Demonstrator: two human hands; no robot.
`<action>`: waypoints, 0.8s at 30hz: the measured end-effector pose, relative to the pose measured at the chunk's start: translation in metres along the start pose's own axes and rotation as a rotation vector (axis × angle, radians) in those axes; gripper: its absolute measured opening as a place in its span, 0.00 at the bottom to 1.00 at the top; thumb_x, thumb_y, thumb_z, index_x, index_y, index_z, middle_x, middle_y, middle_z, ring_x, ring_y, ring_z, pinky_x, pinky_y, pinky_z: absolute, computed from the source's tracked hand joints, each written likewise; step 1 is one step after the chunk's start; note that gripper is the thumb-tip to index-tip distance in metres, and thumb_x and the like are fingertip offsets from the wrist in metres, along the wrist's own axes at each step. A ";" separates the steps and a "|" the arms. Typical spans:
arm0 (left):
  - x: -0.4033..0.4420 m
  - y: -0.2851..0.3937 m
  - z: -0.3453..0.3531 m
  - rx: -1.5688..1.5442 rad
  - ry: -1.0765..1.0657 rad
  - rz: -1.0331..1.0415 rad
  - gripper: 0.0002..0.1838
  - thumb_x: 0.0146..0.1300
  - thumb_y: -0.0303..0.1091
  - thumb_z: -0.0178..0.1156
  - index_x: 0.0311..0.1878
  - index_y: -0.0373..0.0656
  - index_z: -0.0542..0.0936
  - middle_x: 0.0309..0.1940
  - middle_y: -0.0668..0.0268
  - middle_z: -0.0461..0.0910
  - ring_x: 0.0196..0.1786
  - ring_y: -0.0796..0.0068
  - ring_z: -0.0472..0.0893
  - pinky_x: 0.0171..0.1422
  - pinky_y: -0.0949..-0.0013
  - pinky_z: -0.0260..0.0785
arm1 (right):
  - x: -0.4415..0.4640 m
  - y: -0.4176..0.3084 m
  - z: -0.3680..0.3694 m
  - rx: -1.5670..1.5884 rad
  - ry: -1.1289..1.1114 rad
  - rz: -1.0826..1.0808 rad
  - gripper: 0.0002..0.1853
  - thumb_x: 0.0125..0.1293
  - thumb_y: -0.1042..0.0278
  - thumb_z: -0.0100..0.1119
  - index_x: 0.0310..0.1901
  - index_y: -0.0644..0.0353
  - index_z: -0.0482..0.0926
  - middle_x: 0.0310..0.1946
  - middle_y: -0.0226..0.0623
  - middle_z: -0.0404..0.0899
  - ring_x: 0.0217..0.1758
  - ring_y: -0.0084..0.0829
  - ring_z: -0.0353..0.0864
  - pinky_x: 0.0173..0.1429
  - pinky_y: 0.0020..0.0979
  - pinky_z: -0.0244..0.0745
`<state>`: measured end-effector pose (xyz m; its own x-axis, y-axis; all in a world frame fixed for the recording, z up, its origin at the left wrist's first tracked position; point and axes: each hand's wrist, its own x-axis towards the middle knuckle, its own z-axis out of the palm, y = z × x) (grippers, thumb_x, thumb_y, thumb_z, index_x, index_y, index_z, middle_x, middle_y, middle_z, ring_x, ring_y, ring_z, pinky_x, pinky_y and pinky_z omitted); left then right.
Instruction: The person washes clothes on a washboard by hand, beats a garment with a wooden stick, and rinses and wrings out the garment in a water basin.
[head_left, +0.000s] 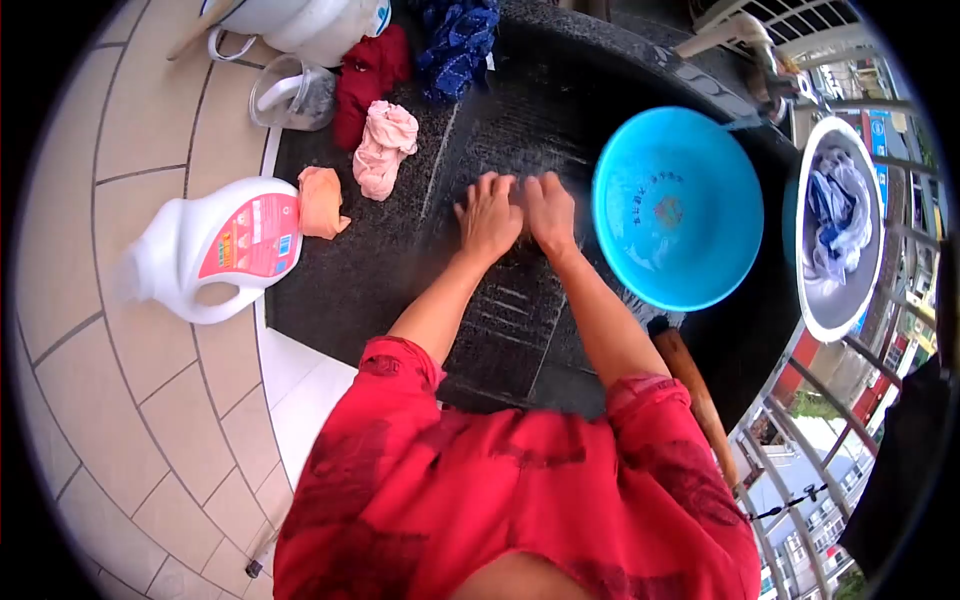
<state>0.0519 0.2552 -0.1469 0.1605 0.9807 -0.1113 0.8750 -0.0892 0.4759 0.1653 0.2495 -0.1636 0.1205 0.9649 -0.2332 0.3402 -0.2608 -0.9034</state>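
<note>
Both my hands are over the dark ribbed washboard slab (pixel 510 300) of a black stone sink. My left hand (pixel 490 218) presses down with fingers bent and somewhat apart, the thumb out to the side. Close beside it, my right hand (pixel 550 212) is curled into a fist. Whatever lies under the hands is dark and blurred, so I cannot make it out. To the right of my right hand stands a blue basin (pixel 690 235) with a little water in it. A crumpled pink cloth (pixel 385 150) lies on the ledge left of my left hand.
Dark red cloth (pixel 370 85) and blue patterned cloth (pixel 458 45) lie at the back. A white detergent jug (pixel 225 250) and an orange cloth (pixel 320 203) are at left. A tap (pixel 755 60), a metal basin (pixel 805 250) of laundry and a wooden handle (pixel 695 395) are at right.
</note>
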 end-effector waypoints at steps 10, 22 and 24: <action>-0.050 -0.023 0.002 -0.097 -0.156 0.160 0.10 0.60 0.37 0.47 0.35 0.44 0.75 0.38 0.63 0.74 0.46 0.58 0.71 0.50 0.50 0.59 | -0.058 0.013 0.007 -0.526 0.018 -0.451 0.08 0.59 0.67 0.52 0.25 0.60 0.75 0.25 0.45 0.74 0.29 0.48 0.73 0.37 0.48 0.67; -0.119 -0.005 -0.015 -0.169 0.064 0.275 0.12 0.61 0.39 0.48 0.42 0.44 0.74 0.41 0.61 0.74 0.48 0.60 0.70 0.51 0.54 0.55 | -0.118 -0.007 0.007 -0.192 0.281 -0.362 0.06 0.54 0.68 0.55 0.27 0.61 0.73 0.31 0.43 0.72 0.37 0.42 0.72 0.44 0.40 0.63; -0.068 -0.012 -0.004 -0.086 -0.047 0.335 0.10 0.57 0.35 0.47 0.37 0.41 0.73 0.36 0.58 0.72 0.44 0.54 0.70 0.48 0.49 0.59 | -0.082 0.029 0.006 -0.353 0.037 -0.457 0.07 0.55 0.66 0.53 0.26 0.60 0.73 0.30 0.43 0.72 0.37 0.43 0.72 0.43 0.43 0.62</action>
<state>0.0288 0.1904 -0.1416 0.4550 0.8902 0.0240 0.7288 -0.3878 0.5643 0.1592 0.1630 -0.1727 -0.0813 0.9820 0.1706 0.6554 0.1816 -0.7332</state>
